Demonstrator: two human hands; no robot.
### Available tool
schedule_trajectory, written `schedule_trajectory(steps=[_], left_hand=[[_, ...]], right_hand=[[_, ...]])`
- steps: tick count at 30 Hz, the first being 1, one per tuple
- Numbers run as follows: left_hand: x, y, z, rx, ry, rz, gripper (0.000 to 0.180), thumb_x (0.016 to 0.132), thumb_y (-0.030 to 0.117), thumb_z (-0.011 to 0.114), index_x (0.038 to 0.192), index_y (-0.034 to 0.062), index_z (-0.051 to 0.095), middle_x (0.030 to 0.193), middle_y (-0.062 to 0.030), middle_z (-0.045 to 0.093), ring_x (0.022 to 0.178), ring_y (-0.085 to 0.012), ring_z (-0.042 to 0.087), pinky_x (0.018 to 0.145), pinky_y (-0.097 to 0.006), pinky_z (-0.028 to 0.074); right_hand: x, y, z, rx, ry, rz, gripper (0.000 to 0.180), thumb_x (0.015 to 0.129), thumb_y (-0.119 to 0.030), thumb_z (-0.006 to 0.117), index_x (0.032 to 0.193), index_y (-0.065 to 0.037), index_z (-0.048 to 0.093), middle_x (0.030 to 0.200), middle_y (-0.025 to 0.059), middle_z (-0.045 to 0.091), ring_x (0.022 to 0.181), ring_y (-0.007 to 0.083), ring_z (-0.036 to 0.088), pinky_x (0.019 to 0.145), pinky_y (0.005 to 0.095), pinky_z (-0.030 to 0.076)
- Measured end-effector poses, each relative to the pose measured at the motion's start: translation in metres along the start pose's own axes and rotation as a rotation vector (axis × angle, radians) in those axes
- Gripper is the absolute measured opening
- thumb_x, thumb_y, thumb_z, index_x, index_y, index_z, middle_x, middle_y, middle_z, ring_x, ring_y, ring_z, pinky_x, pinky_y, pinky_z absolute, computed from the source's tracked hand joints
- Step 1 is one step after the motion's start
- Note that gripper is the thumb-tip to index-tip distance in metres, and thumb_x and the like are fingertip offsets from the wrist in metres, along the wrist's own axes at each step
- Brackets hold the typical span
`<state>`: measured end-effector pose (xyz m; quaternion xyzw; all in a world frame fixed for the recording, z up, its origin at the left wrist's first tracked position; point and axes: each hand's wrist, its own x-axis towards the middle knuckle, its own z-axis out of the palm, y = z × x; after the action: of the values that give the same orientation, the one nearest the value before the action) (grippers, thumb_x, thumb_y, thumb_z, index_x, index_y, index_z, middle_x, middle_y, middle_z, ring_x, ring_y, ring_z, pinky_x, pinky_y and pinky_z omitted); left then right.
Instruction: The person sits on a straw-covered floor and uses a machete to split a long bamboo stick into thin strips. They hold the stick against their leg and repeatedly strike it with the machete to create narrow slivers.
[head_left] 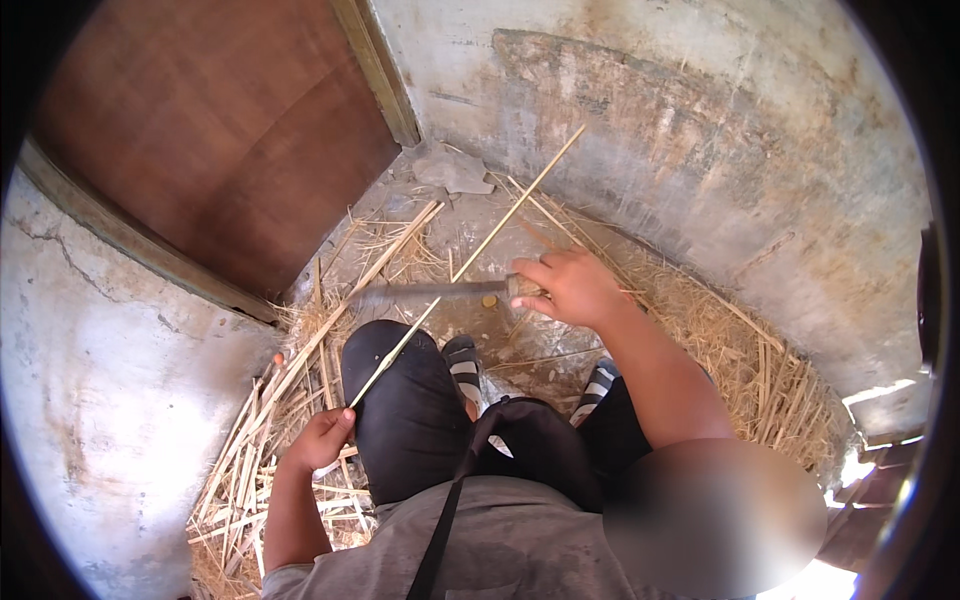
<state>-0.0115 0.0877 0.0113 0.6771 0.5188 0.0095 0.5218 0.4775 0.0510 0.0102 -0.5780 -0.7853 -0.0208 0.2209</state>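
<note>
Our left grip pinches the lower end of a thin pale stick, which slants up and away across our dark-trousered left knee. Our right grip holds a knife by its handle; the motion-blurred blade points left and passes in front of the stick, though we cannot tell whether they touch. Below, we see 2 striped sandals on the floor. Split strips lie heaped at our left, shavings along the curved wall at our right, and a brown panel stands ahead-left.
</note>
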Motion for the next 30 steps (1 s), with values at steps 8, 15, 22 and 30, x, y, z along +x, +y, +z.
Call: schedule_trajectory(steps=[8, 15, 22, 30], left_hand=[[-0.003, 0.015, -0.004, 0.028, -0.056, -0.091, 0.062, 0.108, 0.058, 0.041, 0.083, 0.0048, 0.063, 0.068, -0.0012, 0.052, 0.066, -0.0138, 0.046, 0.064, -0.030, 0.040], [-0.005, 0.026, 0.004, 0.222, 0.069, -0.066, 0.065, 0.108, 0.055, 0.042, 0.082, -0.0005, 0.062, 0.074, -0.0107, 0.062, 0.073, -0.0231, 0.056, 0.073, -0.038, 0.048], [-0.002, 0.020, 0.001, 0.206, 0.054, -0.037, 0.065, 0.107, 0.056, 0.043, 0.082, -0.0008, 0.063, 0.073, -0.0113, 0.062, 0.072, -0.0232, 0.056, 0.073, -0.038, 0.049], [-0.005, 0.014, 0.007, 0.186, 0.102, -0.008, 0.063, 0.107, 0.054, 0.045, 0.081, -0.0004, 0.061, 0.069, -0.0076, 0.058, 0.067, -0.0198, 0.051, 0.067, -0.037, 0.047]], right_hand=[[0.005, -0.018, 0.012, 0.023, -0.091, 0.335, 0.051, 0.094, -0.059, 0.061, 0.101, -0.009, 0.065, 0.084, 0.0189, 0.070, 0.082, 0.0388, 0.071, 0.071, 0.0503, 0.056], [-0.006, 0.025, 0.042, 0.140, 0.044, 0.357, 0.059, 0.097, -0.064, 0.053, 0.103, -0.007, 0.065, 0.077, 0.0170, 0.069, 0.073, 0.0415, 0.069, 0.067, 0.0502, 0.055], [-0.004, 0.016, 0.039, 0.092, 0.058, 0.424, 0.054, 0.098, -0.062, 0.054, 0.101, -0.009, 0.063, 0.080, 0.0169, 0.070, 0.074, 0.0415, 0.069, 0.067, 0.0511, 0.055], [-0.007, 0.027, 0.042, 0.139, 0.136, 0.370, 0.051, 0.098, -0.059, 0.056, 0.103, -0.009, 0.061, 0.083, 0.0180, 0.071, 0.075, 0.0423, 0.069, 0.066, 0.0518, 0.055]])
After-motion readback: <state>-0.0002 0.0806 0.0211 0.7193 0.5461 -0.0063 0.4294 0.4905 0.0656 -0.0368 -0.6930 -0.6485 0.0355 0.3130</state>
